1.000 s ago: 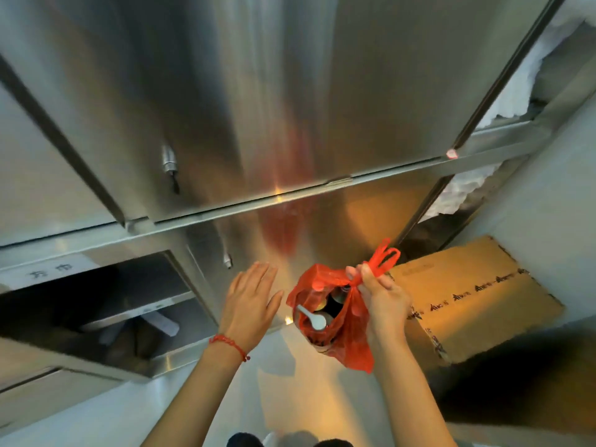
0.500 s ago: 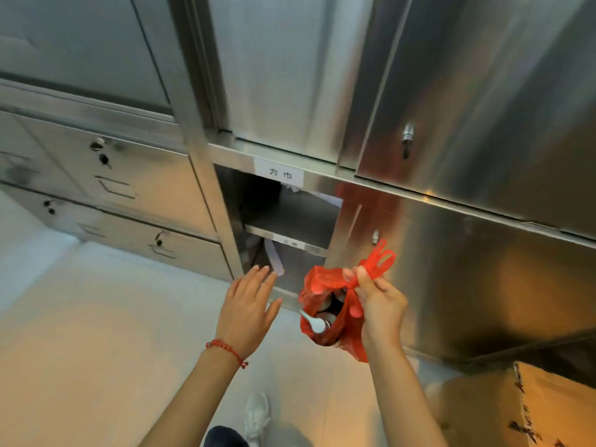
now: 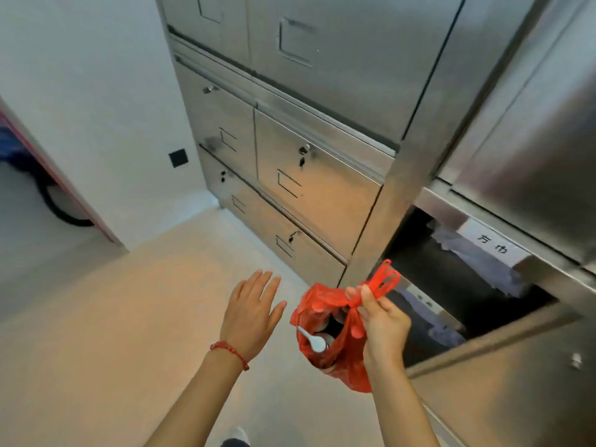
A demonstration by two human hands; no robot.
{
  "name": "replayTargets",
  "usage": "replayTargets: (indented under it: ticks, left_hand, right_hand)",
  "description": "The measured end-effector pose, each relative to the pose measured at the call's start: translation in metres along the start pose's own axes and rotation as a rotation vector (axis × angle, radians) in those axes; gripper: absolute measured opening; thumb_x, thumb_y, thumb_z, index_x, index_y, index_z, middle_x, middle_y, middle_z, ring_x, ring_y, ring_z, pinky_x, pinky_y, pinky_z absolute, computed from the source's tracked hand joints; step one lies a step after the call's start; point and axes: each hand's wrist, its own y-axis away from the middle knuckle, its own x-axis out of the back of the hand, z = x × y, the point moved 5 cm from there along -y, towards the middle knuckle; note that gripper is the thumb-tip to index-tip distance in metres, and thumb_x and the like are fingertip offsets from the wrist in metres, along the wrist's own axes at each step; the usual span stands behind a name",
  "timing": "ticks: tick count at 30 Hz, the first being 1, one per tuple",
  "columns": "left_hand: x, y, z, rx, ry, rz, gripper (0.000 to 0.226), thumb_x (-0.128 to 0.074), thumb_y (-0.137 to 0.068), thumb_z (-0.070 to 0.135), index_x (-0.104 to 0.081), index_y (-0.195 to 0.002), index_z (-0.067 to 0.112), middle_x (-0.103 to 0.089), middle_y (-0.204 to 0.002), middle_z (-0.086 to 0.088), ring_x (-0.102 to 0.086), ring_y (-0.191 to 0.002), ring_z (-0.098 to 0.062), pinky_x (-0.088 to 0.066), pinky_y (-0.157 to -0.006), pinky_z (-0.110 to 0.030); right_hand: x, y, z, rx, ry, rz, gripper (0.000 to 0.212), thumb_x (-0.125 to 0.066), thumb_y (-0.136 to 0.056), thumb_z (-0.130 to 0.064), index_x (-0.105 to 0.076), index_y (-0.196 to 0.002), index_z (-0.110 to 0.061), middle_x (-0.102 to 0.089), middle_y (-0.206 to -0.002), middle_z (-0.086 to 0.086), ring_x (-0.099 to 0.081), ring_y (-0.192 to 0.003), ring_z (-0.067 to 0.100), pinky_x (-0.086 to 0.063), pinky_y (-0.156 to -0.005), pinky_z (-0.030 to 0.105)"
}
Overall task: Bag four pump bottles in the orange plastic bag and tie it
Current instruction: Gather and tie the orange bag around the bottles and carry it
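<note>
The orange plastic bag (image 3: 342, 366) hangs in the air from my right hand (image 3: 382, 324), which pinches its knotted handles just below their loops. Through a gap on the bag's left side I see pump bottles (image 3: 325, 330), with one white pump head (image 3: 314, 341) poking out. My left hand (image 3: 251, 312) hovers open to the left of the bag, fingers spread, palm down, not touching it. A red string bracelet circles that wrist.
Stainless steel cabinets with locked drawers (image 3: 303, 175) fill the wall ahead. An open compartment (image 3: 451, 285) with a white label sits right behind the bag, cloth inside. Beige floor (image 3: 113, 333) lies below, a white wall (image 3: 96, 108) with a black socket at left.
The camera view has swung left, bringing the drawers, wall and floor into sight. Both hands and the hanging bag keep the same pose relative to each other.
</note>
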Motion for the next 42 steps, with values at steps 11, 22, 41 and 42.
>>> replayTargets:
  ticks: [11, 22, 41, 42]
  left_hand:
    - [0.057, -0.034, -0.185, 0.234, -0.014, 0.07, 0.062, -0.018, -0.092, 0.046, -0.06, -0.115, 0.006, -0.065, -0.116, -0.015, -0.059, -0.11, -0.035, -0.05, -0.086, -0.052]
    - [0.069, -0.146, -0.311, 0.449, -0.036, 0.067, 0.068, -0.011, -0.093, 0.048, -0.061, -0.112, 0.006, -0.066, -0.114, -0.015, -0.061, -0.106, -0.033, -0.051, -0.083, -0.05]
    - [0.07, -0.368, -0.542, 0.564, -0.017, 0.018, 0.057, -0.029, -0.086, 0.043, -0.056, -0.12, 0.006, -0.06, -0.124, -0.017, -0.053, -0.117, -0.035, -0.044, -0.093, -0.051]
    - [0.066, -0.38, -0.558, 0.552, -0.013, 0.006, 0.057, -0.029, -0.087, 0.044, -0.058, -0.118, 0.006, -0.062, -0.121, -0.018, -0.055, -0.115, -0.036, -0.046, -0.09, -0.052]
  right_hand:
    - [-0.219, -0.01, 0.019, -0.057, -0.029, -0.28, 0.019, -0.065, -0.083, -0.014, -0.076, -0.068, -0.015, -0.074, -0.067, 0.0, -0.068, -0.068, 0.014, -0.054, -0.067, 0.022]
    - [-0.411, -0.095, 0.026, -0.109, -0.001, -0.488, 0.03, -0.064, -0.084, -0.011, -0.076, -0.061, -0.026, -0.075, -0.068, 0.002, -0.071, -0.071, 0.013, -0.055, -0.064, 0.016]
    - [-0.7, -0.259, 0.092, -0.195, 0.169, -0.474, 0.028, -0.066, -0.081, -0.011, -0.074, -0.057, -0.02, -0.069, -0.056, -0.005, -0.062, -0.063, 0.012, -0.053, -0.067, 0.025]
    - [-0.713, -0.267, 0.102, -0.189, 0.196, -0.447, 0.024, -0.067, -0.081, -0.012, -0.074, -0.059, -0.015, -0.067, -0.054, -0.006, -0.059, -0.058, 0.01, -0.051, -0.062, 0.024]
